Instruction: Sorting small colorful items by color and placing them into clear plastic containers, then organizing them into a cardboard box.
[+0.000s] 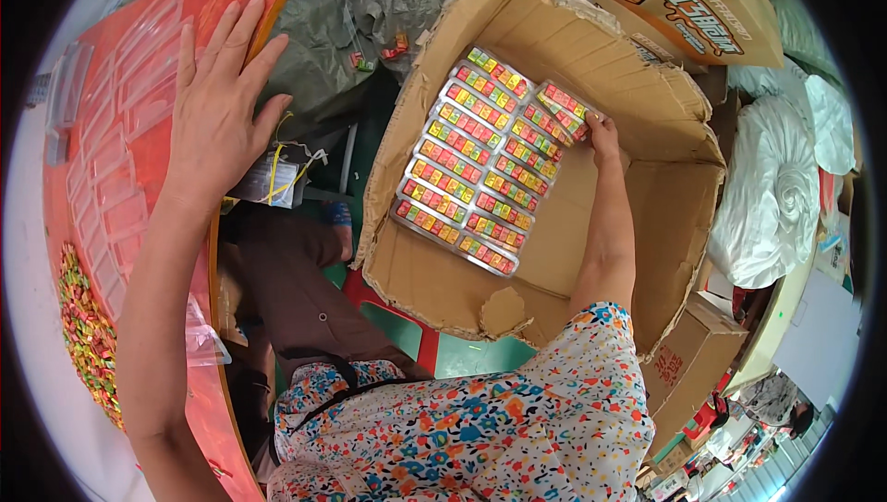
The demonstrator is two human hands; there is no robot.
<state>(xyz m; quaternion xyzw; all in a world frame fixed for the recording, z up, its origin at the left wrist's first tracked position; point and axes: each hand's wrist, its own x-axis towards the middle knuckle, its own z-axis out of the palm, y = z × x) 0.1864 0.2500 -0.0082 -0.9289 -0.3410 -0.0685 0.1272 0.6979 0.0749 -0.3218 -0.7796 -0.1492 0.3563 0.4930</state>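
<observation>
My right hand [602, 135] reaches into a large open cardboard box [665, 216] and grips the edge of a clear plastic tray [562, 107] filled with small red, yellow and green wrapped candies. The tray sits tilted over the upper right of the rows of similar filled trays [462, 165] lying in the box. On the left, my left hand [220, 86] rests with fingers spread, palm down, near the edge of a red-orange table [199, 410]. Nothing is held in it.
Clear empty plastic trays [115, 160] and a heap of small candies [88, 336] lie on the table. Grey plastic sheeting [323, 40] is beyond it. A printed carton [693, 3] and a white plastic bundle [767, 188] flank the box.
</observation>
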